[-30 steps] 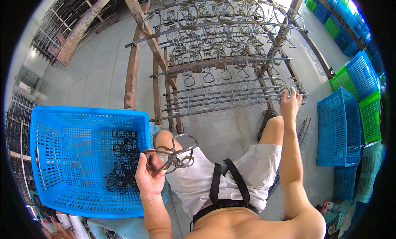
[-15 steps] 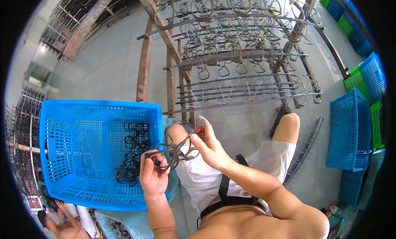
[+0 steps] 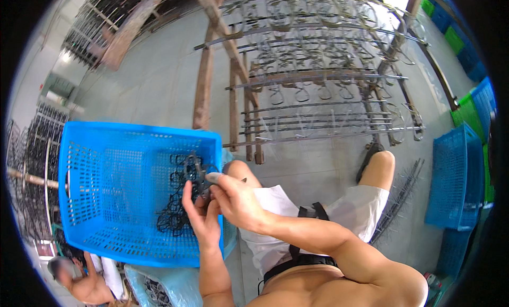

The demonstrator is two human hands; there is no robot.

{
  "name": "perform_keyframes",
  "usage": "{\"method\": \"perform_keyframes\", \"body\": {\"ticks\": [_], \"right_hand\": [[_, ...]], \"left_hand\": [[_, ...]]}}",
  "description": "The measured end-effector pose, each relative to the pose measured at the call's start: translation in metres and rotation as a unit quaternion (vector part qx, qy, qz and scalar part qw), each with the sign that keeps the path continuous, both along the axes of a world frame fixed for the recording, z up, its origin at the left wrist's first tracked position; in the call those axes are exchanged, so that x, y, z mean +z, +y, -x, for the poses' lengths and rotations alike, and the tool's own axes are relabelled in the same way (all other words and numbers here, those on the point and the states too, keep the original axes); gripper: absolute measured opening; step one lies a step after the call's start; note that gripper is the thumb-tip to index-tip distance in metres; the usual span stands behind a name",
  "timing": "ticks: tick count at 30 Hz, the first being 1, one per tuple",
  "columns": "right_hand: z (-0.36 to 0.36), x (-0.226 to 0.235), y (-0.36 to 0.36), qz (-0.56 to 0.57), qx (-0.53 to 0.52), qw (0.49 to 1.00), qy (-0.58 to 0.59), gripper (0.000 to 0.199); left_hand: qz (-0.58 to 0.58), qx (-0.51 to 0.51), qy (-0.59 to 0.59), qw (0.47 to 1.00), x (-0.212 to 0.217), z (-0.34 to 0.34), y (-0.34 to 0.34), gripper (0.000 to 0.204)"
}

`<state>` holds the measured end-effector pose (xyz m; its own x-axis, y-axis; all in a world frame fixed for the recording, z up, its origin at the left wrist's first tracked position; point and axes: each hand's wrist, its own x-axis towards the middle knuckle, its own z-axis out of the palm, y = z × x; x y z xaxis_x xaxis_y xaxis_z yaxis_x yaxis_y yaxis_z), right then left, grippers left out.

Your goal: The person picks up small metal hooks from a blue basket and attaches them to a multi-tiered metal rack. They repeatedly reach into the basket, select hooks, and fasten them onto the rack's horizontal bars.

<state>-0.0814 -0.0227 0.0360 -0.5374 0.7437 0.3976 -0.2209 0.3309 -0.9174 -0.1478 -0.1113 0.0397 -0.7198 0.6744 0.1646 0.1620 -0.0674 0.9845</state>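
Observation:
My two hands meet over the right rim of a blue plastic basket (image 3: 218,142). Between them are dark eyeglass frames (image 3: 194,168), blurred by motion and partly covered by my fingers. My right hand (image 3: 238,203) reaches across from the right and pinches the frames; one of its fingertips has a pale covering. Under them, my left hand (image 3: 205,222) has its index finger raised and its other fingers curled around the lower part. A pile of black eyeglass frames (image 3: 172,217) lies inside the basket on its right side.
Ahead stands a wooden rack (image 3: 203,89) with metal bars carrying several rows of eyeglass frames (image 3: 302,89). Thin spiked rods (image 3: 397,201) lie on the floor right of my leg. Blue baskets (image 3: 450,174) are stacked at far right. Another person (image 3: 90,286) sits at lower left.
Both hands have brought the eyeglass frames left, over the basket's edge. My right hand has closed in beside the left one. The whole view has shifted slightly.

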Motion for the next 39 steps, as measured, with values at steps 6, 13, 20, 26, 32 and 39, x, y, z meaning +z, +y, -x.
{"method": "perform_keyframes", "body": {"ticks": [6, 13, 20, 26, 32, 39], "right_hand": [[0.008, 0.01, 0.001, 0.111, 0.061, 0.99, 0.055, 0.016], [-0.106, -0.008, 0.084, 0.28, -0.218, 0.902, 0.244, 0.014], [-0.23, -0.075, 0.188, 0.223, -0.5, 0.809, 0.214, 0.018], [-0.228, -0.078, 0.197, 0.245, -0.506, 0.821, 0.098, 0.018], [-0.231, -0.08, 0.198, 0.271, -0.467, 0.83, 0.138, 0.017], [-0.227, -0.085, 0.197, 0.292, -0.449, 0.809, 0.24, 0.017]], "left_hand": [[-0.013, 0.023, 0.097, 0.995, -0.03, 0.011, -0.009, 0.074], [-0.01, 0.104, -0.079, 0.991, 0.038, -0.008, -0.001, 0.017], [0.075, 0.172, 0.124, 0.974, 0.019, 0.045, -0.018, 0.022], [0.008, 0.326, 0.227, 0.918, -0.006, 0.128, -0.046, 0.026], [-0.07, 0.334, 0.083, 0.936, 0.019, 0.113, -0.023, 0.022], [-0.144, 0.185, -0.145, 0.961, 0.016, 0.059, 0.002, 0.019]]}}
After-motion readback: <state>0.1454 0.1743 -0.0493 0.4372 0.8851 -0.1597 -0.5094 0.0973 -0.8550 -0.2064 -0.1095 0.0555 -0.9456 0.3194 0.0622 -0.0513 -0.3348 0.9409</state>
